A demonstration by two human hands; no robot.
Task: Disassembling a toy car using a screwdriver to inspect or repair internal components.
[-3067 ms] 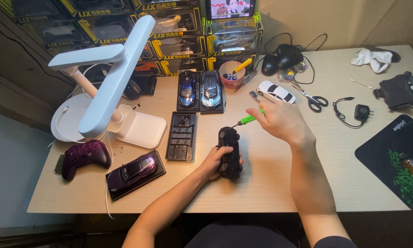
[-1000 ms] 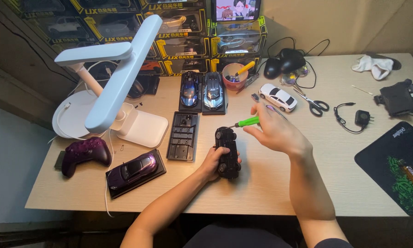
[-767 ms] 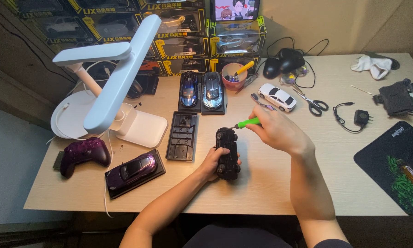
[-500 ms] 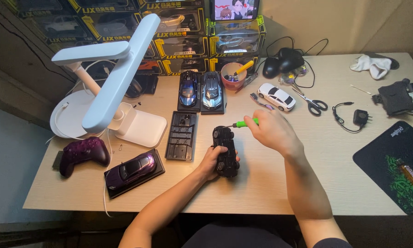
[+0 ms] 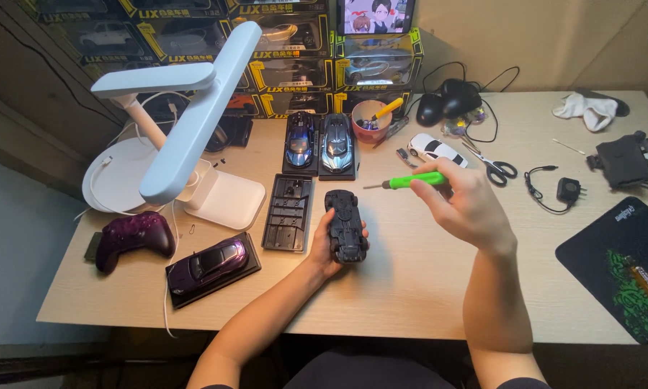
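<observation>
Surface (image 5: 425, 288): pale wood, cluttered. Stacked boxes of model cars (image 5: 295, 43) along the 12 o'clock edge.

White desk lamp (image 5: 187, 122) at 10 o'clock, arm slanting over its round base.

Black mouse pad (image 5: 615, 266) with green print at 3 o'clock.

Purple game controller (image 5: 133, 234) at 9 o'clock; just beside it, a dark purple model car on a black plinth (image 5: 212, 263).

Empty black display base (image 5: 289, 212) left of centre; two blue model cars (image 5: 318, 140) stand above it toward 12 o'clock.

Black model car (image 5: 345, 225), centre of view, lies underside up, chassis facing the camera. Left hand (image 5: 327, 248) cups it from below, fingers curled round the body.

Right hand (image 5: 464, 205) at 2 o'clock from the car pinches a green-handled screwdriver (image 5: 410, 181), tip pointing left, clear of the chassis. Compared with three seconds ago, the hand has drawn in from near the small white car (image 5: 438, 149) and the blade has swung toward the upturned car; tool and chassis are apart, so no screw is engaged.

Scissors (image 5: 493, 166) and a pink cup (image 5: 371, 119) sit near 1 o'clock. Screw heads on the chassis probably present, too small to confirm.
</observation>
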